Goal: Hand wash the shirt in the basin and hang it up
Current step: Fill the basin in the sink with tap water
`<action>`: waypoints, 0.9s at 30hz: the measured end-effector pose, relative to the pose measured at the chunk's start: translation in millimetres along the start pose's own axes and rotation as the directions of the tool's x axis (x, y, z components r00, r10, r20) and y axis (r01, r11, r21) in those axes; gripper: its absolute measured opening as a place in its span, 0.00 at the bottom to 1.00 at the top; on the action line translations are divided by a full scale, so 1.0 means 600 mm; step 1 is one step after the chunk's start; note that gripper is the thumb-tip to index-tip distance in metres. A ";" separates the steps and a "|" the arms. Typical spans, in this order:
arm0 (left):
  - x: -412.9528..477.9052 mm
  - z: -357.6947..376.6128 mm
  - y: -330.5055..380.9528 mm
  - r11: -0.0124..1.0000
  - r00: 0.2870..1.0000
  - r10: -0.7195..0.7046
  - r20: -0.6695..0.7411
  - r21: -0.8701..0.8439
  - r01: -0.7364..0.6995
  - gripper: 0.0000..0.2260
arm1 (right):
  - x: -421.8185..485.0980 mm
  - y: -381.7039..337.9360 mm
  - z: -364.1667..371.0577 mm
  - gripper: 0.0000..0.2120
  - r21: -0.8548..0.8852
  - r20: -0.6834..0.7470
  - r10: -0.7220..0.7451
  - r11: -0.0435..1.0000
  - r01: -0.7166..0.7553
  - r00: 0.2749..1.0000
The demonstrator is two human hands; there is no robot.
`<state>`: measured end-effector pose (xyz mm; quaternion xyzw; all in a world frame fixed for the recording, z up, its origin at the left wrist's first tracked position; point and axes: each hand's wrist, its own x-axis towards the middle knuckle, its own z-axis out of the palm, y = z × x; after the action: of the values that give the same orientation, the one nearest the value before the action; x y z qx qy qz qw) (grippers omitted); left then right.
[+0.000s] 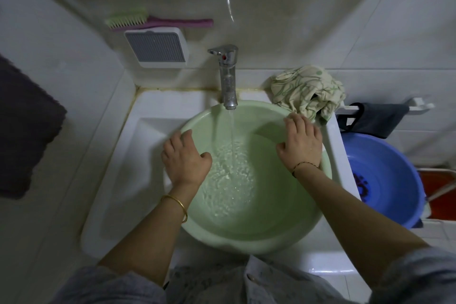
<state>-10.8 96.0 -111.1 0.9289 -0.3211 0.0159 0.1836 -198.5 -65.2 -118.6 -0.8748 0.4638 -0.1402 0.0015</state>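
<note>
Filling basin (246, 242) under tap (228, 76) | we see L hand (186, 158) & R hand (299, 142) both gripping rim | shirt (306, 91) bunched on sink ledge (172, 99) back-R, outside basin | risk: overflow if tap left running; heavy basin may slop when shifted

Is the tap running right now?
On. A stream of water falls from the tap into the green basin, churning the water pooled there.

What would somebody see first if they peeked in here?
Probably the water pouring from the shiny metal tap into the pale green round plastic basin in the white sink, with the left hand and right hand holding its rim. Next, the crumpled cream cloth with green squiggles on the sink's back right corner.
</note>
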 end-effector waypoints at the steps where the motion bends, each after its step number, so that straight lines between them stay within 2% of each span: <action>1: 0.000 0.000 0.000 1.000 1.000 0.000 0.004 -0.003 0.000 0.31 | 0.000 0.000 0.000 0.30 -0.001 0.002 0.000 1.000 0.000 1.000; 27: 0.001 0.004 -0.001 1.000 1.000 0.011 -0.014 0.015 -0.011 0.30 | 0.001 -0.001 -0.003 0.30 -0.005 0.053 0.018 1.000 -0.018 0.998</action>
<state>-9.9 95.1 -113.2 0.9283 -0.3249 0.0257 0.1787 -198.2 -65.0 -116.9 -0.8741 0.4716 -0.1159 0.0131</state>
